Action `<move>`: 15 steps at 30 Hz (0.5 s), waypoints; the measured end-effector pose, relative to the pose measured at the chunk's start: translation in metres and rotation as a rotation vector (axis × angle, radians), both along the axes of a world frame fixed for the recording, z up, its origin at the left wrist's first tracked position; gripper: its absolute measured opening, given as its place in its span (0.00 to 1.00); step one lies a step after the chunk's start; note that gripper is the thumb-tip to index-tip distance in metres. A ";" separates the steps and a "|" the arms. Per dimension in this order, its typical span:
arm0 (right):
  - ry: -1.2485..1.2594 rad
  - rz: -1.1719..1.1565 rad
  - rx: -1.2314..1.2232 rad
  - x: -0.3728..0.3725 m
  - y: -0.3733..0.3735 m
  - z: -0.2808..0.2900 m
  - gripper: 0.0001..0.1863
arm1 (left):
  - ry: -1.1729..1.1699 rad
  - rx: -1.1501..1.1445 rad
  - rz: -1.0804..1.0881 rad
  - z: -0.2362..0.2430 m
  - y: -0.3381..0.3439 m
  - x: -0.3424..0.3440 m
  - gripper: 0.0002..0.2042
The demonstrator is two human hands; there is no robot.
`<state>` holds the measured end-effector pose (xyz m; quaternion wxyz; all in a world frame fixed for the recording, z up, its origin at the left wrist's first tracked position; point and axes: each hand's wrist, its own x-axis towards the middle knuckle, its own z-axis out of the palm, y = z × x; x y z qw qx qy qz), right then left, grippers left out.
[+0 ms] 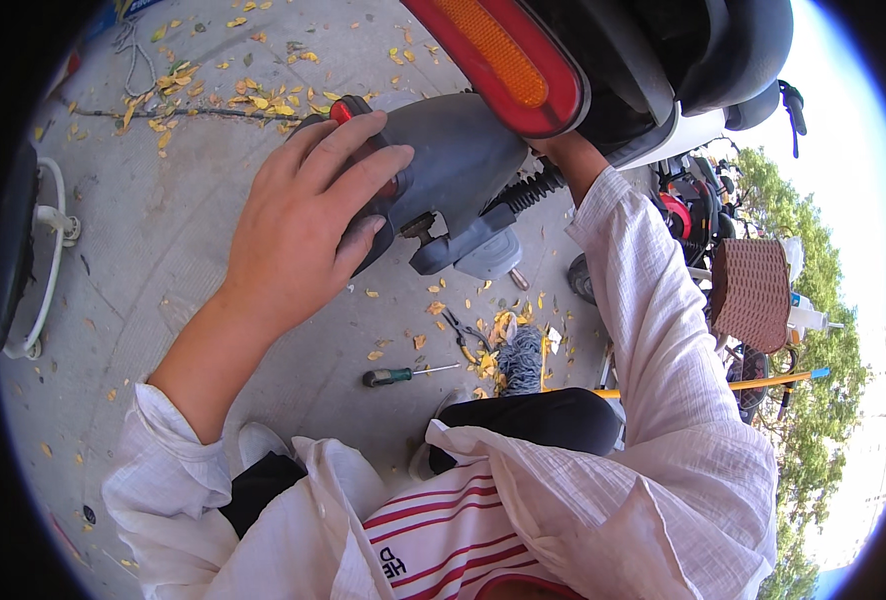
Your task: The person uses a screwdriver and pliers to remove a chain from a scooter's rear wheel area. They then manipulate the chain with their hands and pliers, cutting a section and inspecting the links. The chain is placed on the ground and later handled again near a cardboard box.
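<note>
While the rear fender (458, 150) is being handled, a slip is being risked

Below the scooter's red tail light (503, 60), the fender's lamp housing (395, 188) is being loosely clasped by the half-curled left grip (303, 205); if pressure is being applied unevenly, it could be twisted. Because the right grip (563, 150) is being hidden behind the light, its opening and hold cannot be told; fingers could be pinched unseen. Near the left shoe (260, 443), a screwdriver (388, 376) is being left underfoot.

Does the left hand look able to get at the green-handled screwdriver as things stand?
Probably yes, if the left hand leaves the red-and-black fitting by the mudguard: the screwdriver lies uncovered on the ground, with nothing visible between.
</note>
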<state>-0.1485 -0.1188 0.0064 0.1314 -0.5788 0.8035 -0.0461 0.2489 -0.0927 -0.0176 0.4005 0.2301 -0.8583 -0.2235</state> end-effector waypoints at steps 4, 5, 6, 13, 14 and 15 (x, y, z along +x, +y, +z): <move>-0.015 -0.183 -0.010 0.036 -0.003 0.007 0.56 | 0.001 0.014 -0.002 -0.001 -0.002 0.003 0.29; -0.019 -0.229 0.012 0.048 -0.004 0.012 0.55 | -0.010 0.015 0.004 -0.002 -0.002 0.005 0.29; 0.003 -0.251 0.011 0.047 -0.002 0.013 0.55 | -0.008 0.016 -0.005 -0.002 -0.002 0.003 0.29; 0.150 -0.234 -0.035 0.031 -0.020 0.005 0.51 | -0.018 0.015 -0.001 -0.001 0.001 -0.004 0.28; 0.166 -0.229 -0.033 0.030 -0.023 0.006 0.51 | -0.015 0.020 0.000 0.000 0.002 -0.006 0.28; 0.168 -0.223 -0.033 0.031 -0.026 0.006 0.50 | -0.018 0.027 0.006 0.001 0.002 -0.004 0.28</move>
